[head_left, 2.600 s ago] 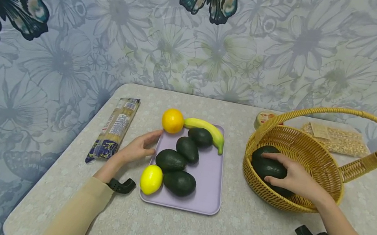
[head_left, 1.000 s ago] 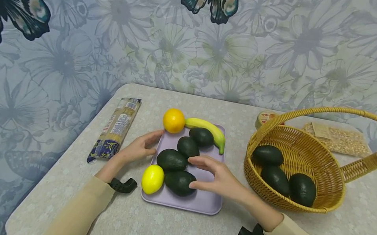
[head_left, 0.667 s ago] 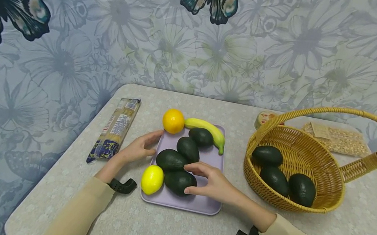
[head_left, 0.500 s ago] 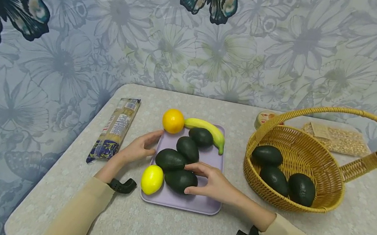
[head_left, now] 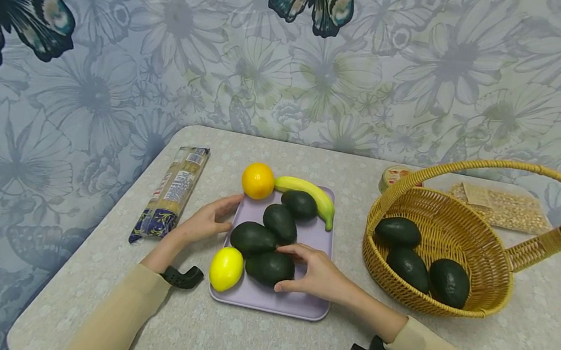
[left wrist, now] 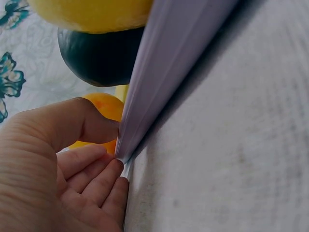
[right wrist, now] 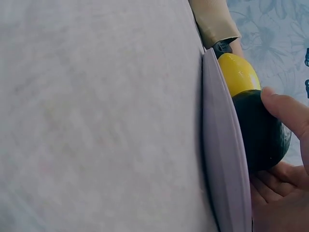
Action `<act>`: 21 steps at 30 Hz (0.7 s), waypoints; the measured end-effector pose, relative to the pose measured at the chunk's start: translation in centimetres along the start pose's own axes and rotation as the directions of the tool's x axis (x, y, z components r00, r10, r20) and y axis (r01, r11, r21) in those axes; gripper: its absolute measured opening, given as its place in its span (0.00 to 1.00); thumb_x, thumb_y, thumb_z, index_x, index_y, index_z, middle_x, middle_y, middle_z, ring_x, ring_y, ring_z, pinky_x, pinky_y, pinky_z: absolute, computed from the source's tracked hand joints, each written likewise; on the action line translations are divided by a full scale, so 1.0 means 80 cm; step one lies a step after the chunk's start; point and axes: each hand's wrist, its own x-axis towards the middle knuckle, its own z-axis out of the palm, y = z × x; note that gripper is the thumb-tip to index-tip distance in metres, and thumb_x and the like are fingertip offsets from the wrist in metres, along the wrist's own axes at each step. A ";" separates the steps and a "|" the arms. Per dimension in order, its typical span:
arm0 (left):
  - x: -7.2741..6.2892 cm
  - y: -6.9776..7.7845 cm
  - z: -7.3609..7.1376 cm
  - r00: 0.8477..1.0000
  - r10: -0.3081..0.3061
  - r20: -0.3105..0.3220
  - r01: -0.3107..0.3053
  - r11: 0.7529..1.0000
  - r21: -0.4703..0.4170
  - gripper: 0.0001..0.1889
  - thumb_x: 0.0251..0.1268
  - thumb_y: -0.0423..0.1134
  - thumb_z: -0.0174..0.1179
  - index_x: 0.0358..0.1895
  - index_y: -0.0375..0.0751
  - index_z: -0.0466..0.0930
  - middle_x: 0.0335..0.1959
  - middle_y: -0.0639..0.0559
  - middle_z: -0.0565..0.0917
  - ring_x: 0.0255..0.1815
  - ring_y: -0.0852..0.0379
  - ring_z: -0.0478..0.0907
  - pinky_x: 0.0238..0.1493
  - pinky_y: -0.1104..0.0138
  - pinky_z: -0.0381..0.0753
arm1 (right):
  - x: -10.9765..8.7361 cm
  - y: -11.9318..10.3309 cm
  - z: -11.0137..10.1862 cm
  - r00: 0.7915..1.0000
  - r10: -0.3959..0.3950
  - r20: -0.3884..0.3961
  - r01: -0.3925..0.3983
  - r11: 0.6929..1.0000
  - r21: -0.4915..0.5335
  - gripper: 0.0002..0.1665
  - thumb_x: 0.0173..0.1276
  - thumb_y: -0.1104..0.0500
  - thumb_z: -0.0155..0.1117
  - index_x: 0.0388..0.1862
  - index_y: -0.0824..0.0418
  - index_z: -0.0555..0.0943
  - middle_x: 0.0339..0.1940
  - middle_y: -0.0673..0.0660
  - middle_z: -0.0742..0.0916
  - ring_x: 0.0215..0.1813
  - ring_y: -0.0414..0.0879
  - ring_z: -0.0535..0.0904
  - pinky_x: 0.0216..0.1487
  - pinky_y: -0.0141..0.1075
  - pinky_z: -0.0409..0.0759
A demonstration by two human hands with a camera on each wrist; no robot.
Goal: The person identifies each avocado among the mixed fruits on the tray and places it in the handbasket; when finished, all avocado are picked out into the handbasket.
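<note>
In the head view, my right hand (head_left: 314, 272) holds the nearest dark green avocado (head_left: 268, 268) on the lilac tray (head_left: 303, 305), thumb in front and fingers behind. The right wrist view shows the thumb on this avocado (right wrist: 260, 130), beside the tray's rim. Several avocados lie on the tray, including one (head_left: 253, 238) touching the held one. A lemon (head_left: 226, 269) sits at the near left corner, an orange (head_left: 258, 181) at the far left, a banana (head_left: 310, 193) along the far side. My left hand (head_left: 202, 224) rests thumb and fingertips against the tray's left edge.
A wicker basket (head_left: 496, 295) with a tall handle stands at right, holding three avocados (head_left: 408, 269). Behind it are a round tin (head_left: 392, 177) and a bag of beige pieces (head_left: 512, 211). A long pasta packet (head_left: 171, 193) lies left. A papered wall (head_left: 322, 98) borders the table's back.
My right hand has come from the basket, where it let go of an avocado, to the tray. It now holds the nearest avocado, which has shifted slightly. The left hand stays put.
</note>
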 end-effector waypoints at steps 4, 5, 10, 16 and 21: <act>0.000 0.000 0.000 1.000 0.003 -0.001 -0.003 1.000 0.000 0.36 0.59 0.24 0.56 0.72 0.32 0.54 0.72 0.40 0.58 0.71 0.43 0.54 0.71 0.52 0.52 | 0.000 0.000 0.001 1.000 0.004 -0.004 -0.004 1.000 -0.008 0.39 0.49 0.45 0.76 0.60 0.56 0.75 0.57 0.49 0.80 0.58 0.43 0.74 0.59 0.38 0.73; 0.000 0.000 0.001 1.000 0.002 -0.003 -0.002 1.000 0.000 0.36 0.59 0.24 0.56 0.72 0.32 0.54 0.72 0.40 0.58 0.71 0.43 0.54 0.71 0.52 0.52 | 0.000 0.000 0.001 1.000 0.002 -0.004 -0.002 1.000 -0.007 0.39 0.50 0.46 0.76 0.60 0.56 0.76 0.57 0.49 0.80 0.58 0.43 0.74 0.59 0.38 0.73; 0.000 0.001 0.002 1.000 0.002 -0.001 -0.002 1.000 0.010 0.35 0.60 0.23 0.56 0.71 0.31 0.54 0.72 0.39 0.58 0.71 0.42 0.54 0.70 0.52 0.52 | -0.002 -0.004 -0.005 1.000 -0.008 -0.003 0.008 1.000 0.013 0.36 0.51 0.47 0.75 0.59 0.55 0.76 0.57 0.50 0.80 0.57 0.44 0.75 0.60 0.37 0.73; -0.001 0.012 0.002 1.000 0.007 0.008 -0.007 1.000 -0.026 0.35 0.59 0.19 0.54 0.70 0.25 0.52 0.71 0.32 0.55 0.71 0.37 0.52 0.70 0.48 0.50 | -0.006 -0.025 -0.029 0.999 -0.034 -0.031 0.035 0.998 0.060 0.35 0.51 0.51 0.76 0.59 0.54 0.75 0.57 0.48 0.79 0.57 0.43 0.75 0.61 0.38 0.72; 0.000 0.011 0.002 1.000 0.010 0.010 -0.009 1.000 -0.026 0.35 0.58 0.19 0.54 0.70 0.24 0.52 0.71 0.33 0.55 0.71 0.38 0.52 0.71 0.50 0.50 | -0.007 -0.045 -0.053 0.996 -0.069 -0.059 0.073 0.994 0.084 0.36 0.50 0.54 0.77 0.60 0.54 0.75 0.57 0.47 0.79 0.57 0.41 0.75 0.62 0.36 0.71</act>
